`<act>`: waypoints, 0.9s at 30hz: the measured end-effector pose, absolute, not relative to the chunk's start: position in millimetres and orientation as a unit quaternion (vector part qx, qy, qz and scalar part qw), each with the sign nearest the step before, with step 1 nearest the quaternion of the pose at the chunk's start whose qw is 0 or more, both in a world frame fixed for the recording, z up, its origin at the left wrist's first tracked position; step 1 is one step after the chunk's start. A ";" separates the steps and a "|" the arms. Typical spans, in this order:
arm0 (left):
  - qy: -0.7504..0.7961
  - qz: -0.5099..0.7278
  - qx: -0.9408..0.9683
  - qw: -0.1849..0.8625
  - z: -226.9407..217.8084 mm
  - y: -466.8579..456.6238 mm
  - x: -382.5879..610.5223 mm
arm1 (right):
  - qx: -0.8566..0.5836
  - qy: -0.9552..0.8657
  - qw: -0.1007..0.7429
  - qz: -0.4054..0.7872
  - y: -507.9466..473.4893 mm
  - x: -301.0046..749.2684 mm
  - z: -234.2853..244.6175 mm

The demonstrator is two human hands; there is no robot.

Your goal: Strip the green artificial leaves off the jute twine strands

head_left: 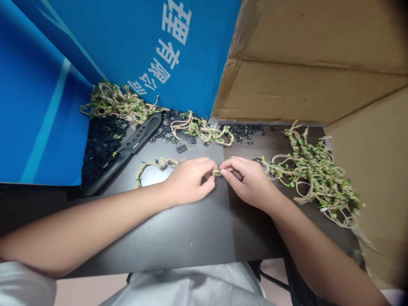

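Both hands meet over the middle of the table, pinching one stretch of leafy twine garland (217, 172) between them. My left hand (191, 178) is closed on it from the left, thumb and fingertips together. From the other side my right hand (247, 176) pinches the same twine, its fingertips almost touching the left ones. The garland's loose end (139, 173) curves out behind the left hand, tan with small green leaves. Fingers cover the exact spot being gripped.
A heap of leafy garlands (321, 170) lies at right, another pile (117, 100) at back left, with a few strands (204, 129) between. A black knife-shaped tool (140, 136) rests among small black pieces (98, 144). Blue printed panel (204, 51) and cardboard wall (287, 89) enclose the back.
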State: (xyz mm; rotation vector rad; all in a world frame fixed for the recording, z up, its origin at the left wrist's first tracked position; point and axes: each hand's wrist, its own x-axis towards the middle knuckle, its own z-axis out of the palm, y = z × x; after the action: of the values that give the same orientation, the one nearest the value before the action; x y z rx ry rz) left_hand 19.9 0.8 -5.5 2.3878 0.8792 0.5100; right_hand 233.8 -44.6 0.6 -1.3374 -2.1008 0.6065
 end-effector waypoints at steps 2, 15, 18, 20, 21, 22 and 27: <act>0.324 0.211 0.875 0.290 -5.4 0.9 19.6 | -0.501 -0.779 0.286 0.246 -45.0 234.6 1.4; 0.322 0.233 0.861 0.317 -3.5 0.7 19.9 | -0.477 -0.809 0.240 0.244 -46.0 237.0 8.8; 0.329 0.236 0.856 0.321 -3.5 1.0 20.5 | -0.477 -0.826 0.225 0.198 -46.3 238.3 8.3; 0.329 0.237 0.856 0.322 -3.3 0.9 20.8 | -0.469 -0.836 0.224 0.177 -46.6 238.8 7.6; 0.326 0.237 0.856 0.322 -3.1 0.7 20.9 | -0.464 -0.840 0.224 0.171 -46.9 239.0 7.2; 0.323 0.239 0.858 0.321 -2.9 0.6 20.9 | -0.461 -0.843 0.223 0.165 -47.2 239.2 7.0; 0.318 0.239 0.862 0.315 -2.4 0.1 20.6 | -0.466 -0.855 0.181 0.139 -48.9 240.7 6.5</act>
State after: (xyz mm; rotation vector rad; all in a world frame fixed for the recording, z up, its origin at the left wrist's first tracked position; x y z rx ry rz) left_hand 20.6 0.1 -2.4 2.2699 0.8377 0.6287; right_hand 240.7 -48.9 6.5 -1.3162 -2.4142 0.3934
